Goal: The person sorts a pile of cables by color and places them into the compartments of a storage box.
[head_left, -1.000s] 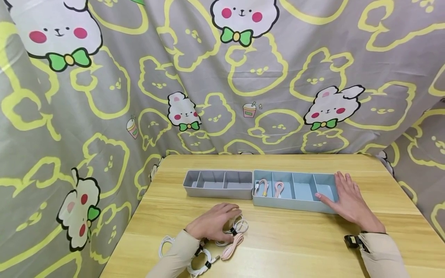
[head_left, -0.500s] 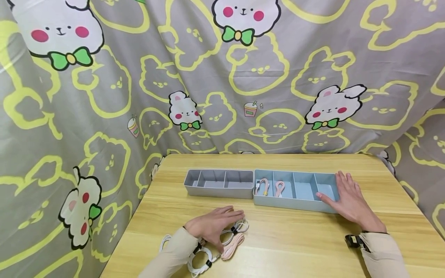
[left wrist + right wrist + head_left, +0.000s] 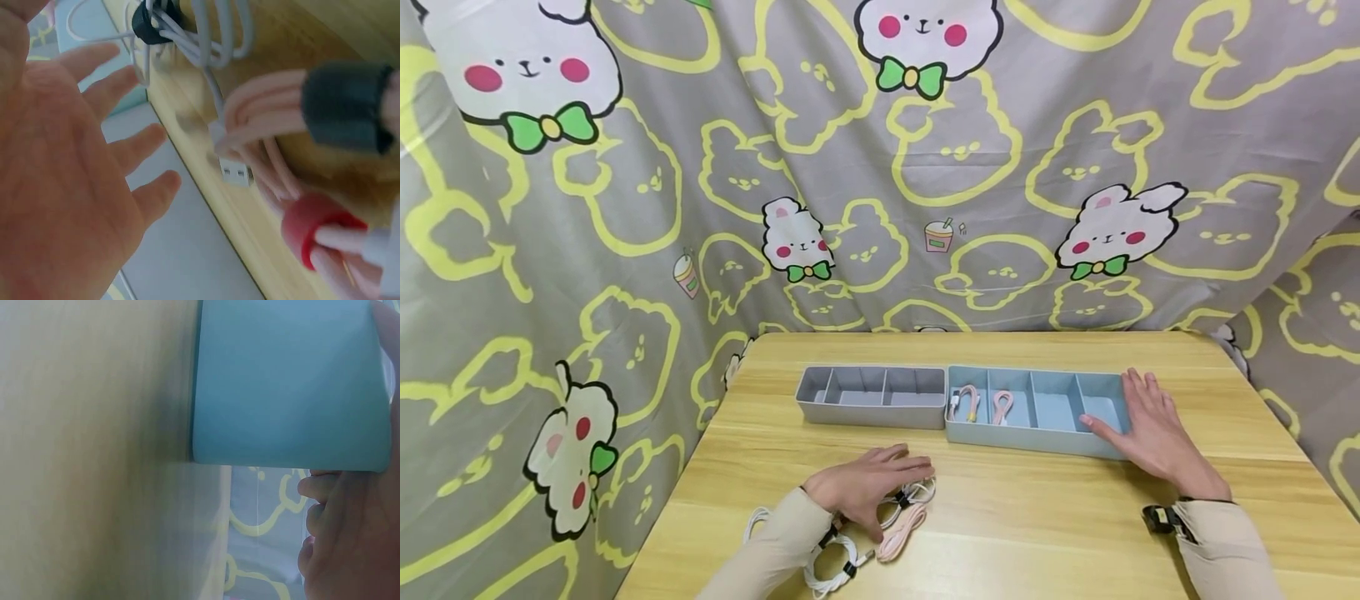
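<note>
My left hand (image 3: 865,487) hovers over coiled cables on the table, its fingers spread and holding nothing. In the left wrist view, a pink cable (image 3: 265,100) with a dark strap and a red strap lies near the palm. Under the fingertips is a white coiled cable (image 3: 917,492) with a black strap. The pink cable (image 3: 901,533) lies beside my thumb. My right hand (image 3: 1161,437) rests against the right end of a blue divided box (image 3: 1015,437), thumb over its front rim, fingers stretched along the end.
Another white coil (image 3: 833,560) lies near my left wrist, partly behind the sleeve. A grey divided box (image 3: 872,414) touches the blue one's left end. Pink cables (image 3: 1002,407) lie in two of the blue compartments. A patterned curtain (image 3: 865,275) hangs behind the table.
My left hand has shifted slightly right and its fingers have spread over the white coil. The right hand and both boxes have stayed in place.
</note>
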`<action>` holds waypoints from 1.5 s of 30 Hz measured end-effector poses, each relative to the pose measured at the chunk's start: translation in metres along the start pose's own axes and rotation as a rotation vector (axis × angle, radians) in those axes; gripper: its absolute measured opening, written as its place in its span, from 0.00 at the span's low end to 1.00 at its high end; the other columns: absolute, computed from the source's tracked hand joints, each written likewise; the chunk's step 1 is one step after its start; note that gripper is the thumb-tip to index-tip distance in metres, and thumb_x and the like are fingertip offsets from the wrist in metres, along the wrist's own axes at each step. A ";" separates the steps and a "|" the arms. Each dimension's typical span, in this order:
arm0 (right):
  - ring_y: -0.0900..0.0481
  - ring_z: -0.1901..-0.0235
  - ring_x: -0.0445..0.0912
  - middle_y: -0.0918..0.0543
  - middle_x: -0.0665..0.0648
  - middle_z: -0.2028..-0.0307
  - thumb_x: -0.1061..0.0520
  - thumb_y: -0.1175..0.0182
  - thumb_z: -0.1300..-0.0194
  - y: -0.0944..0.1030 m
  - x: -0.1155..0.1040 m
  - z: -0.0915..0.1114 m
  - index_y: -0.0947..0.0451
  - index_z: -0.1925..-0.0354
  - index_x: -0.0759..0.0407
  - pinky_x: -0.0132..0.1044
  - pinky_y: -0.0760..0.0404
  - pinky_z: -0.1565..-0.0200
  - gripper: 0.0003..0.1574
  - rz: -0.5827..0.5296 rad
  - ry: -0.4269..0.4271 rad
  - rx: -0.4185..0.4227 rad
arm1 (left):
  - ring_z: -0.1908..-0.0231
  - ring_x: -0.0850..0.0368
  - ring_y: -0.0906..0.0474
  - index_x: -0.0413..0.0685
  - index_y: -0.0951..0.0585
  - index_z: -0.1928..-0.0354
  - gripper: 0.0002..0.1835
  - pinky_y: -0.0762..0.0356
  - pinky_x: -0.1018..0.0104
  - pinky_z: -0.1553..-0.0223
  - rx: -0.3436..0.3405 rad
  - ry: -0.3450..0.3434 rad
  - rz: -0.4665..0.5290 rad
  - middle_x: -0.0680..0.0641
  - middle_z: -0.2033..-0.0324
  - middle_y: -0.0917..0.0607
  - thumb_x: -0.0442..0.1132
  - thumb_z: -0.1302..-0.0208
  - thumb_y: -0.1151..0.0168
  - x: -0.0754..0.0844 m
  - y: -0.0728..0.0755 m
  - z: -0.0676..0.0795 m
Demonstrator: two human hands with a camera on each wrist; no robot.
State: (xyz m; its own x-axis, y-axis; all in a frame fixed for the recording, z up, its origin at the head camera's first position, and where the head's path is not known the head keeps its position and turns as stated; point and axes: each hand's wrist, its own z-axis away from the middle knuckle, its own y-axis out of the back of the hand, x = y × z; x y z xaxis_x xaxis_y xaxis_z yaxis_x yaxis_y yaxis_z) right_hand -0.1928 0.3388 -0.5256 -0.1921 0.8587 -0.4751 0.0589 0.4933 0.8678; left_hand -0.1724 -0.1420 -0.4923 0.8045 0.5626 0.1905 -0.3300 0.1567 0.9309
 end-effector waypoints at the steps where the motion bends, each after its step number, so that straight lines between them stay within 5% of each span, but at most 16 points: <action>1: 0.77 0.21 0.72 0.63 0.81 0.21 0.31 0.44 0.28 -0.001 0.000 0.000 0.67 0.20 0.75 0.70 0.76 0.24 0.69 -0.002 0.000 -0.001 | 0.19 0.39 0.47 0.61 0.46 0.17 0.65 0.41 0.41 0.22 -0.001 -0.009 -0.002 0.53 0.18 0.42 0.54 0.55 0.15 0.000 0.000 0.000; 6: 0.76 0.21 0.73 0.64 0.81 0.21 0.30 0.44 0.28 -0.001 -0.001 0.001 0.68 0.20 0.75 0.70 0.76 0.24 0.69 0.002 -0.004 -0.005 | 0.24 0.47 0.37 0.61 0.35 0.22 0.57 0.38 0.50 0.23 0.033 0.027 -0.064 0.52 0.25 0.32 0.57 0.56 0.17 -0.004 0.000 -0.002; 11: 0.74 0.21 0.74 0.62 0.82 0.22 0.30 0.44 0.29 0.000 -0.001 0.000 0.67 0.20 0.75 0.70 0.75 0.24 0.70 0.001 -0.002 0.002 | 0.21 0.43 0.43 0.57 0.39 0.20 0.62 0.42 0.48 0.21 0.017 0.100 -0.048 0.49 0.20 0.38 0.63 0.57 0.17 -0.011 -0.001 0.004; 18: 0.73 0.21 0.75 0.61 0.82 0.22 0.30 0.43 0.29 0.001 0.000 0.000 0.67 0.20 0.76 0.71 0.74 0.24 0.70 0.006 -0.002 0.008 | 0.18 0.41 0.52 0.65 0.47 0.17 0.67 0.48 0.42 0.19 -0.090 0.186 0.108 0.54 0.17 0.47 0.44 0.57 0.14 -0.014 0.008 0.019; 22: 0.71 0.21 0.75 0.60 0.82 0.22 0.31 0.43 0.29 0.002 0.001 0.000 0.65 0.21 0.76 0.71 0.72 0.24 0.69 0.004 -0.001 0.019 | 0.18 0.44 0.49 0.64 0.46 0.17 0.65 0.47 0.44 0.20 -0.105 0.187 0.079 0.56 0.18 0.43 0.38 0.56 0.17 -0.013 0.012 0.019; 28: 0.73 0.21 0.74 0.61 0.81 0.22 0.31 0.43 0.29 0.000 0.001 -0.001 0.66 0.20 0.75 0.71 0.73 0.24 0.70 0.003 -0.002 0.011 | 0.25 0.49 0.37 0.57 0.35 0.22 0.60 0.40 0.52 0.22 -0.004 0.147 -0.060 0.52 0.25 0.32 0.57 0.59 0.14 -0.012 0.009 0.015; 32: 0.72 0.21 0.74 0.60 0.81 0.21 0.30 0.43 0.29 0.000 0.001 -0.001 0.66 0.20 0.75 0.71 0.74 0.23 0.70 0.006 -0.001 0.012 | 0.24 0.45 0.38 0.53 0.28 0.28 0.60 0.39 0.48 0.22 0.078 0.133 -0.094 0.46 0.25 0.33 0.66 0.67 0.16 -0.011 0.003 0.012; 37: 0.73 0.21 0.74 0.61 0.81 0.21 0.30 0.43 0.29 0.000 0.000 -0.001 0.67 0.20 0.75 0.71 0.73 0.23 0.70 0.004 0.001 0.012 | 0.21 0.44 0.41 0.52 0.30 0.30 0.62 0.38 0.44 0.23 0.117 0.134 -0.089 0.46 0.21 0.37 0.72 0.69 0.18 -0.012 -0.001 0.008; 45: 0.72 0.20 0.73 0.62 0.80 0.21 0.31 0.43 0.29 0.000 -0.001 0.000 0.66 0.20 0.76 0.71 0.72 0.24 0.69 0.004 0.000 0.015 | 0.27 0.52 0.32 0.53 0.31 0.28 0.61 0.34 0.53 0.24 0.174 0.130 -0.139 0.49 0.25 0.30 0.74 0.64 0.21 -0.014 -0.003 0.006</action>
State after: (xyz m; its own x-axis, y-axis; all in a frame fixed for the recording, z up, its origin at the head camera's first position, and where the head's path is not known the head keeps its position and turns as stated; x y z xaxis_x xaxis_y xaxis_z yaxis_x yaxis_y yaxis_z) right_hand -0.1930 0.3380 -0.5249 -0.1919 0.8605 -0.4720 0.0743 0.4923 0.8673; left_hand -0.1793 -0.1556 -0.4963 0.7620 0.6470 0.0258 -0.1221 0.1045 0.9870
